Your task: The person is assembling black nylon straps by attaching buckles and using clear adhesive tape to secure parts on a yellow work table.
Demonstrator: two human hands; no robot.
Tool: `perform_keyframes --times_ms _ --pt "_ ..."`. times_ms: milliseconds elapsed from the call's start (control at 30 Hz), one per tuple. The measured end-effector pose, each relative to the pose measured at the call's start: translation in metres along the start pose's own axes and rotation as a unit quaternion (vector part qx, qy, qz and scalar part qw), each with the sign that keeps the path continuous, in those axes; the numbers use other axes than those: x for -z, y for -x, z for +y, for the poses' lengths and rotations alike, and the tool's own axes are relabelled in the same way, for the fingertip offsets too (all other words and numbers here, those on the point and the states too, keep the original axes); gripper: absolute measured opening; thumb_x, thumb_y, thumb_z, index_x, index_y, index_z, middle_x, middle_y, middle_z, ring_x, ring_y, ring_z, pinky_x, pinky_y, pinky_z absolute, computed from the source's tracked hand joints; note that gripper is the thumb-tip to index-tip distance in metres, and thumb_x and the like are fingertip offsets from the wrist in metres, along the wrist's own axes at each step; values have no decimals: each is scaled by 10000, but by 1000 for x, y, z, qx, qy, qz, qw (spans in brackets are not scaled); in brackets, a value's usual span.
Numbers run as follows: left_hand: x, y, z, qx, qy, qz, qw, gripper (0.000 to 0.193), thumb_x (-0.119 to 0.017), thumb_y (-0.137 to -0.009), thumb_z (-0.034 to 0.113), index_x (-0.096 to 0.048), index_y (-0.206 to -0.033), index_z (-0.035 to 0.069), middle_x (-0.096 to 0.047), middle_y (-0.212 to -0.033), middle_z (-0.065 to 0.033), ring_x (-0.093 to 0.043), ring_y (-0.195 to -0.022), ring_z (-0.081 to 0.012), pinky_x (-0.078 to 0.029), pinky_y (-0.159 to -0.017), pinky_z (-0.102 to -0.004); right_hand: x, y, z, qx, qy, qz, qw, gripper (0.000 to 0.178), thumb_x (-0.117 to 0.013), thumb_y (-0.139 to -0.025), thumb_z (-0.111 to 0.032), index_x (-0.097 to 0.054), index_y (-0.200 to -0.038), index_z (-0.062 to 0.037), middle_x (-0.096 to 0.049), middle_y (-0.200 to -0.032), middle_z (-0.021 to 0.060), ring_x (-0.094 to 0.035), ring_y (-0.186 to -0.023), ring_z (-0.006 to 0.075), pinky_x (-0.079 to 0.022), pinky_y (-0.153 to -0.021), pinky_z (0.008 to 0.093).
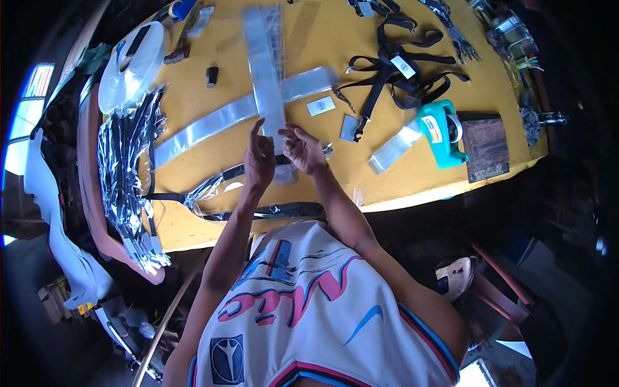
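A long clear plastic sleeve point(264, 61) runs away from me across the yellow table, its near end between my hands. My left hand point(260, 158) is at its left edge, index finger stretched forward and the other fingers curled in. My right hand point(304, 149) pinches at its right edge with bent fingers. What lies under the fingertips is partly hidden. Just below them, a dark strap piece point(282, 159) shows near the plastic. Another clear sleeve point(219, 122) lies crosswise under the first. A plastic-wrapped black strap point(232, 173) lies close to my left hand.
Packed black straps point(129, 168) and a white reel point(135, 68) are at the left. Right of my hands lie a black strap harness point(390, 64), a small white card point(320, 106), a teal tape dispenser point(438, 132) and a dark wooden block point(487, 148). A small black piece point(211, 77) stands farther back.
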State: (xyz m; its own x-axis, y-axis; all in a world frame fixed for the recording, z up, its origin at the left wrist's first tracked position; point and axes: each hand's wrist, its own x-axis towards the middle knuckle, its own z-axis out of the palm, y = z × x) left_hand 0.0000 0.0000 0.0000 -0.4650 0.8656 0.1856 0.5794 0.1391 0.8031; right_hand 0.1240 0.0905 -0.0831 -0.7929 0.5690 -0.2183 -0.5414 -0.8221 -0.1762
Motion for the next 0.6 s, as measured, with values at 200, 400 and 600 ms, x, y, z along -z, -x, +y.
perform_keyframes --times_ms 200,400,600 --pt "32 17 -7 90 95 41 991 501 -569 -1001 96 -352 -1450 41 -582 -760 -25 -505 -689 -74 -421 -640 -248 -3 5 2 8 -27 9 1000 315 -609 -958 -213 -615 -1203 -15 -702 -1057 208 -608 -661 194 -513 -627 301" --pt "38 46 -29 125 149 10 981 508 -573 -995 76 -351 -1452 71 -565 -754 -23 -500 -694 -84 -423 -660 -246 -3 4 0 9 -47 1 999 355 -620 -952 -270 -636 -1199 -15 -713 -1006 197 -603 -672 196 -486 -619 295" --pt "15 53 -37 121 193 -31 973 554 -606 -952 42 -353 -1443 78 -586 -762 -59 -548 -691 -122 -468 -682 -282 -13 9 -2 11 -20 34 999 340 -605 -967 -357 -666 -1061 -35 -588 -715 70 -481 -579 156 -384 -565 276"
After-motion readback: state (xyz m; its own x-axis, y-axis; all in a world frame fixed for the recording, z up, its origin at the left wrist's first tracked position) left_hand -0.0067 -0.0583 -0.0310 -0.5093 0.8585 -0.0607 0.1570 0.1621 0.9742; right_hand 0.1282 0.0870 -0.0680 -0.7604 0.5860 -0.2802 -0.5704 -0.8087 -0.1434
